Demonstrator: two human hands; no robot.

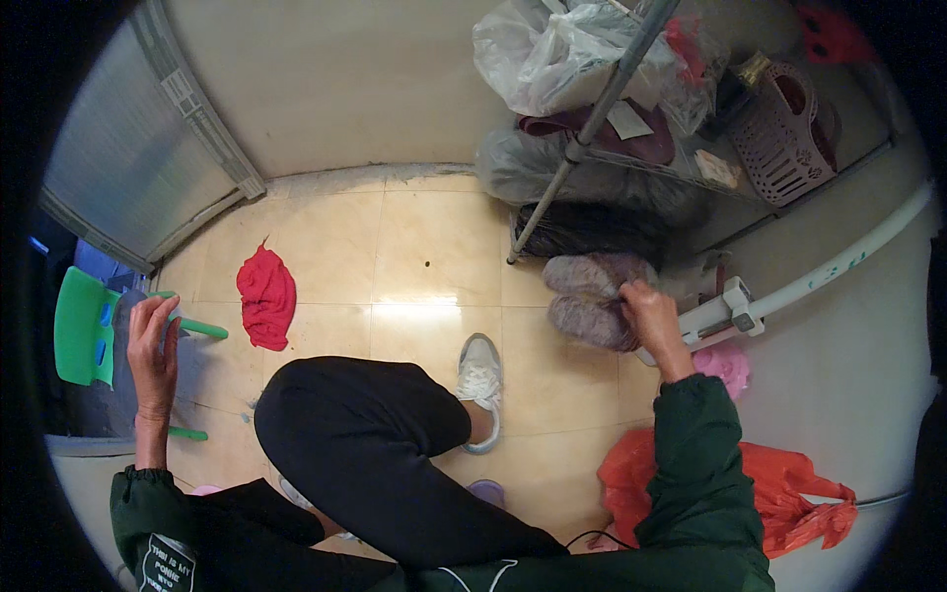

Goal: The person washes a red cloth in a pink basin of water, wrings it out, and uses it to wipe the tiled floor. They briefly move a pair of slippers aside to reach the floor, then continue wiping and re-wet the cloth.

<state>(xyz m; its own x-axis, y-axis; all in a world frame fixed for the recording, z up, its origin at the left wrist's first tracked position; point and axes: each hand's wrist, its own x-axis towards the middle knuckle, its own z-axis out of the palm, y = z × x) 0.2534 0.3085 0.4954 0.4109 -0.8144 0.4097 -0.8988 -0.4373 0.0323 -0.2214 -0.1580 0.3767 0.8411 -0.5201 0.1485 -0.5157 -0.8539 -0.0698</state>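
My right hand (652, 320) grips the heel ends of a pair of fuzzy grey-mauve slippers (584, 323), held side by side beside a shelf leg. My palm and fingertips there are partly hidden from view. My left hand (153, 348) is over a small green plastic chair (78, 325) at the left, its fingers loosely bent and apart with nothing seen in them. Whether it touches the chair is unclear. A crumpled red cloth (266, 300) lies on the tiled floor (436, 244) to the right of the chair.
A metal shelf rack (566, 164) at the upper right bears plastic bags (555, 59) and a mauve plastic basket (784, 140). A white pipe (843, 255) runs along the right wall. A red plastic bag (784, 488) lies at the lower right. A framed panel door (140, 140) stands upper left.
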